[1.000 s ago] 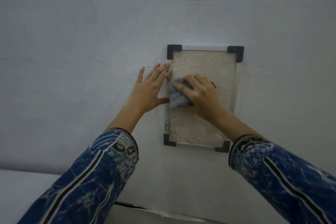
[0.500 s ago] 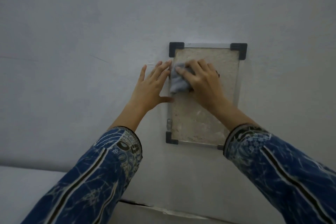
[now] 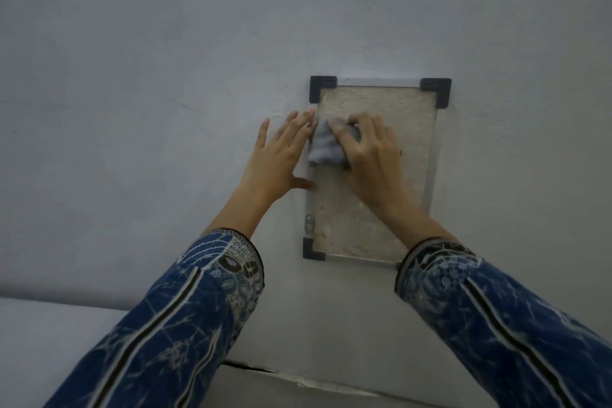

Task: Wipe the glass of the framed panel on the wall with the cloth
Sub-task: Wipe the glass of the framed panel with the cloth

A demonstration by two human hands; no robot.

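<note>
A small framed panel (image 3: 410,103) hangs on the pale wall, with beige mottled glass and dark plastic corner pieces. A crumpled grey cloth (image 3: 323,149) is pressed against the upper left part of the glass by my right hand (image 3: 371,152), fingers curled over it. My left hand (image 3: 276,159) lies flat on the wall just left of the frame, fingers spread, fingertips and thumb touching the frame's left edge. My right sleeve hides the frame's lower right corner.
The pale grey wall (image 3: 165,76) fills most of the view. Along the bottom runs a light ledge (image 3: 298,387) with a dark crack where it meets the wall. A small metal clip (image 3: 308,222) sits on the frame's left edge.
My right hand slid the cloth up the left side of the glass, from mid-height toward the top, then slightly back down. My left hand stayed flat beside the frame.
</note>
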